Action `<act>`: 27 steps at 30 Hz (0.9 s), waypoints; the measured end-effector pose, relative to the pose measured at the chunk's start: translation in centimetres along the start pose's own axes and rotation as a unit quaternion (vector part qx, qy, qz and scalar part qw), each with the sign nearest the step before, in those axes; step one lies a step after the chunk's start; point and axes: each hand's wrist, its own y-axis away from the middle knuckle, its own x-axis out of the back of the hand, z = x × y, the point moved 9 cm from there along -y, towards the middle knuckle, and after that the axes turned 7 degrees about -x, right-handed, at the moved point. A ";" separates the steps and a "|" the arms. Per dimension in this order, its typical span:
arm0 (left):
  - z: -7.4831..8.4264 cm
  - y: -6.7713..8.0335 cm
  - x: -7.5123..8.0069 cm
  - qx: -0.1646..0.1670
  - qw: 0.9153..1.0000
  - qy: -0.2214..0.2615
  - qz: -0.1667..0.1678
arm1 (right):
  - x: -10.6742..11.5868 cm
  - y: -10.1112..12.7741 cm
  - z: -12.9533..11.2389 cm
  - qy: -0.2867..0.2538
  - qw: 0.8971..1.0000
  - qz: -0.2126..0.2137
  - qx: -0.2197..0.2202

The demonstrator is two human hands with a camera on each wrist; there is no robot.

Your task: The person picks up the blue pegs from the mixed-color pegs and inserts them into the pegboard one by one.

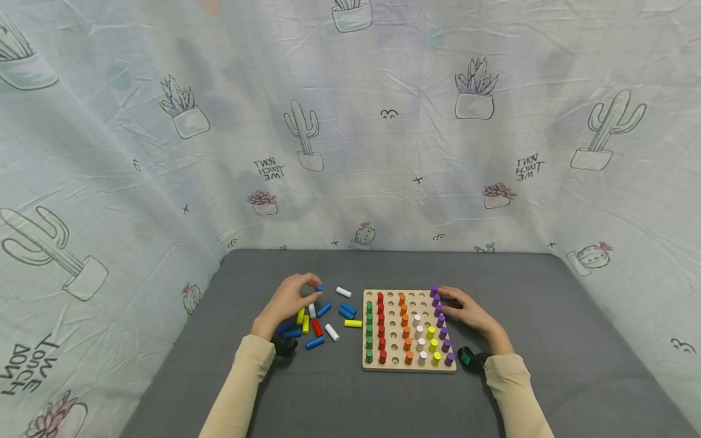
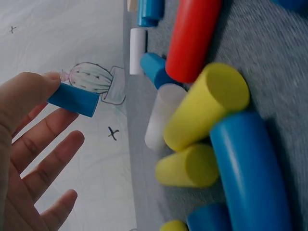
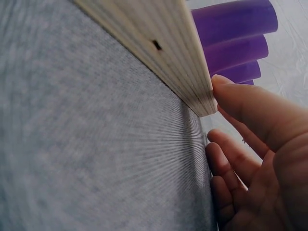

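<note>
- Left hand [image 1: 287,301] raised a little above the gray mat [image 1: 547,316], fingers curled, thumb and fingertips pinching one short blue peg [image 1: 320,288] by its end; in the left wrist view the same blue peg [image 2: 73,99] held at the thumb tip, other fingers [image 2: 45,132] loosely spread below it.
- Just under and beside this hand — a loose pile of pegs [image 1: 320,319] lying flat on the mat: blue, yellow, white and one red, some touching each other.
- One white peg [image 1: 343,292] lying apart from the pile, near the far left corner of the board.
- Right hand [image 1: 465,310] resting against the right edge of the wooden peg board [image 1: 408,366], fingers nearly straight, gripping nothing; in the right wrist view a fingertip [image 3: 226,89] pressed on the corner of the board [image 3: 159,48].
- Next to these fingers — a column of purple pegs [image 1: 440,322] standing upright along the right side of the board.
- Further left on the board: upright columns of yellow, white, orange, red and green pegs, with several open holes between and in the far rows.
- Board lying flat on the mat, between both hands.
- Behind the mat, a pale cloth [image 1: 383,121] printed with cactus drawings.
</note>
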 end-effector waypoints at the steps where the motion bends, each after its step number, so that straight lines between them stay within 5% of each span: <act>1: 0.1 -0.1 0.0 0.000 1.000 0.004 0.000 | 0.0 0.1 -0.7 0.002 1.000 -0.003 0.007; 6: 0.5 -0.6 -0.5 0.000 1.000 0.020 -0.001 | -0.1 0.5 -2.0 -0.003 1.000 -0.011 0.023; 15: 1.9 -1.7 -1.1 -0.027 0.999 0.018 0.015 | -0.5 -0.1 1.5 0.010 1.000 0.002 0.011; 27: 4.2 -3.2 -3.2 -0.051 0.998 0.032 -0.009 | -0.4 -0.2 2.2 -0.027 0.999 -0.014 -0.010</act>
